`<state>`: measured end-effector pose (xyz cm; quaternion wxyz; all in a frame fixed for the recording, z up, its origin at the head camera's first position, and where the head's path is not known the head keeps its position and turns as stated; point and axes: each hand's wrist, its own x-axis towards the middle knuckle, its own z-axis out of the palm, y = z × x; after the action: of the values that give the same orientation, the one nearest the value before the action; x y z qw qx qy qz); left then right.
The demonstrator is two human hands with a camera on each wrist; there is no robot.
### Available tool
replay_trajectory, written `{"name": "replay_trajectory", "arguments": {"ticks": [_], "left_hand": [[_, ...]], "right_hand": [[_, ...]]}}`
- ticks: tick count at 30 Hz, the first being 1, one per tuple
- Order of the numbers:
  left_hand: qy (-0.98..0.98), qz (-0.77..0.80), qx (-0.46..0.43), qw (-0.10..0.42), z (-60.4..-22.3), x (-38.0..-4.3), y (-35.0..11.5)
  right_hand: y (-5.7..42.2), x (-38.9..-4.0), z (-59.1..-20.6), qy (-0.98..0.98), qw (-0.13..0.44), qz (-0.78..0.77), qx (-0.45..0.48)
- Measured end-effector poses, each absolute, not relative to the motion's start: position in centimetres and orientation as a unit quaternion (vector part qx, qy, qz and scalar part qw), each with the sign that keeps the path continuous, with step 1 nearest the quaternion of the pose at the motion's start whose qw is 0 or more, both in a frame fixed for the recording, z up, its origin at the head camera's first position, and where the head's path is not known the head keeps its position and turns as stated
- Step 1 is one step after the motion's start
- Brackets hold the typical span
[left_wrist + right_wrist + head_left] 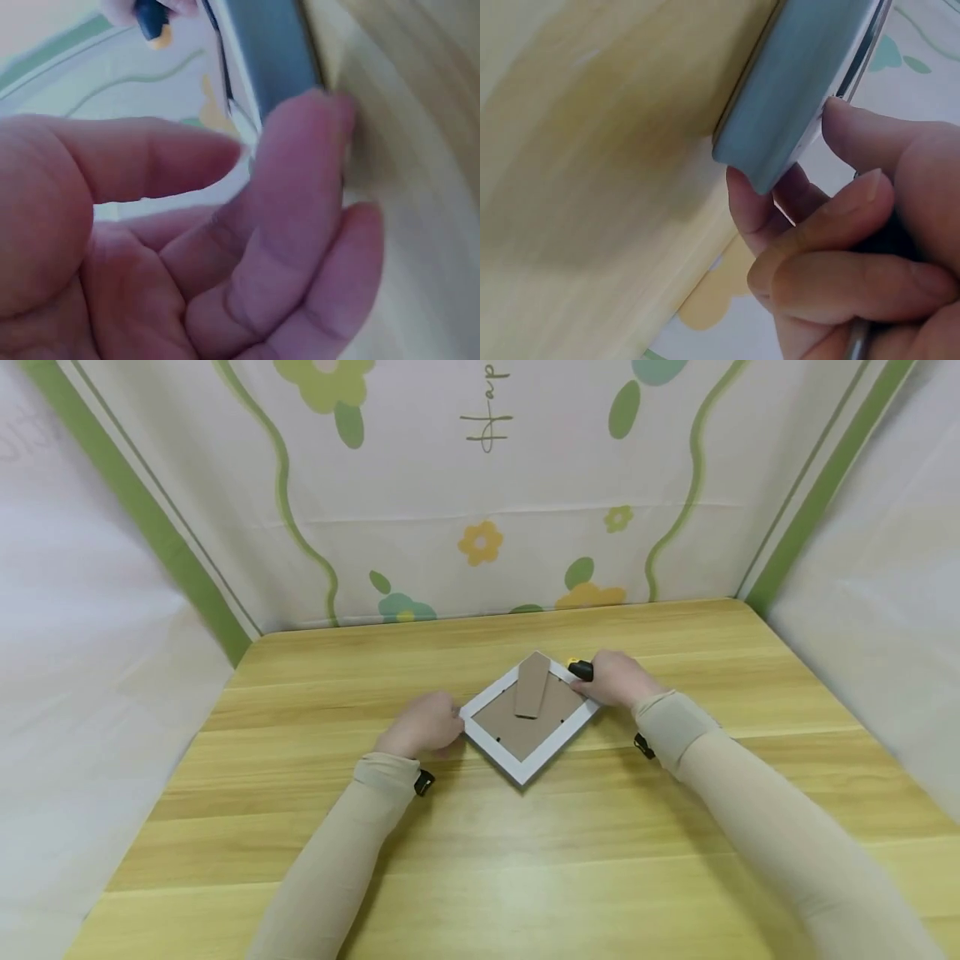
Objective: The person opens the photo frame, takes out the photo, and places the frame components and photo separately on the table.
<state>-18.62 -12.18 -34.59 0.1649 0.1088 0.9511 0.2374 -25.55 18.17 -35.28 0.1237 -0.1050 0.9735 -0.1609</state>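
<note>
One broad tabletop [480, 877] lay beneath everything, with the picture frame [561, 741] toward its far side, back up and turned cornerwise; whether its underside touched could not be told. It looked light and stiff, its smooth rim perhaps a little slippery, and its face, turned down and hidden, might have been fragile, so opposite corners of the rim seemed the sound hold. The brown backing panel [517, 735] appeared thin, easily dented by a hard press. Of the hands, the right hand [618, 678] pinched the right corner and the left hand [422, 723] pinched the left one. The slim stand [532, 687] lay along the panel, a poor handle, likely to bend. A black-and-yellow tool [581, 670] sat in the right hand's curled fingers. Smallest were the dark tabs [562, 721] round the panel, apt to snag a fingertip
</note>
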Motion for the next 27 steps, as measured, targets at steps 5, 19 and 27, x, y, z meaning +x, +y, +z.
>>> {"name": "replay_trajectory", "arguments": {"ticks": [5,19,27], "left_hand": [[0.926,0.316,0.062,0.194,-34.8,-18.9,-11.9],[0.912,0.372,0.048,0.169,-36.4,-20.2,-12.0],[0.917,0.364,0.071,0.143,-37.2,-20.7,-11.9]], "right_hand": [[18.0,-25.3,-35.3,0.974,0.125,-0.154,-0.111],[18.6,-24.4,-35.6,0.973,0.107,-0.15,-0.138],[19.1,-23.1,-35.3,0.969,0.13,-0.15,-0.149]]}}
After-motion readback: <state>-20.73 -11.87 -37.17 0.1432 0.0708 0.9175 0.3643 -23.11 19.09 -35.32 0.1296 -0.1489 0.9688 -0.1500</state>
